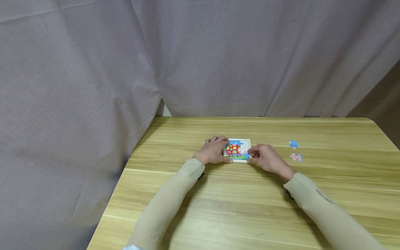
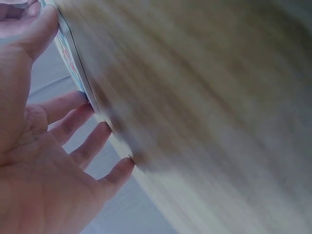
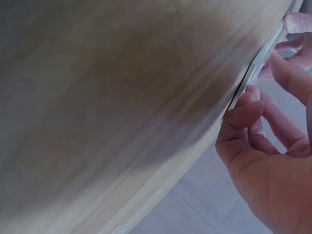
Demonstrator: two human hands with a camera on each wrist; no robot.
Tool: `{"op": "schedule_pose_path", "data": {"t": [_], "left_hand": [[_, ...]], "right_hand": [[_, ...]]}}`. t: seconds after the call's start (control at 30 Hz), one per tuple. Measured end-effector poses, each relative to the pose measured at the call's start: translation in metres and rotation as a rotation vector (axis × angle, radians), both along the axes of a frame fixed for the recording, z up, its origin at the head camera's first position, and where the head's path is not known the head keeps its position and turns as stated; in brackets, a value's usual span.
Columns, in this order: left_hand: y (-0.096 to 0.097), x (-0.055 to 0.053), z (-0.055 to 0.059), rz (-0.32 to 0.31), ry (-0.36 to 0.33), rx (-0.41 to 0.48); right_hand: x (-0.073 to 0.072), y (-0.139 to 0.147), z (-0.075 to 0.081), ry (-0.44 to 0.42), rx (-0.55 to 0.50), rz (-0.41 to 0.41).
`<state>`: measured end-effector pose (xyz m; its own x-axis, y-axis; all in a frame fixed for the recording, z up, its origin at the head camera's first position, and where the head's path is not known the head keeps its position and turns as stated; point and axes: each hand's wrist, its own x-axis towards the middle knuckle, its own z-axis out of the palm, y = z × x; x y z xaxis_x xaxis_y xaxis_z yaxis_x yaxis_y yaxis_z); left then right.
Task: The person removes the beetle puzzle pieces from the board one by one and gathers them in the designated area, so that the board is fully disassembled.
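A small jigsaw puzzle (image 1: 232, 149) lies in a white-edged frame on the table, showing a red shape with coloured spots. Its upper right part is a bare white patch. My left hand (image 1: 215, 150) spans the frame's left side, thumb at the near edge and spread, fairly straight fingers toward the far edge; several fingertips (image 2: 127, 163) touch down in the left wrist view. At the frame's lower right is my right hand (image 1: 265, 158), its fingers (image 3: 243, 114) curled against the edge and the thumb over the near corner. Whether it pinches a piece is hidden.
Two loose puzzle pieces lie right of my right hand: a blue piece (image 1: 293, 144) farther back and a pink-and-blue piece (image 1: 295, 157) nearer. They rest on a wooden table (image 1: 225, 215). Grey curtains (image 1: 218, 59) hang behind it and along its left side.
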<state>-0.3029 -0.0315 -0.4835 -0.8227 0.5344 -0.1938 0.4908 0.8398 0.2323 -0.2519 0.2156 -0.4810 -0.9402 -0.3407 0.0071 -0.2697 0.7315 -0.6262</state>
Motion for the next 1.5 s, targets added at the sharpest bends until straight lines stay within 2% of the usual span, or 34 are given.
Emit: {"op": "schedule_pose_path", "data": {"t": [0.27,0.57,0.73,1.1,1.5], "left_hand": [[0.000,0.001,0.002,-0.003,-0.001,-0.003],[0.000,0.001,0.003,-0.005,-0.004,-0.001],[0.003,0.001,0.007,0.000,-0.009,-0.019],[0.022,0.008,0.007,0.055,0.118,-0.177],[0.026,0.010,0.007,0.073,0.122,-0.165]], "right_hand": [[-0.001,-0.002,0.001,-0.020,0.047,0.005],[-0.004,-0.004,-0.002,0.016,0.064,0.000],[-0.005,-0.005,-0.002,-0.010,0.071,-0.002],[-0.005,-0.007,-0.004,-0.004,0.075,0.005],[-0.003,-0.009,-0.003,-0.039,0.023,-0.030]]}}
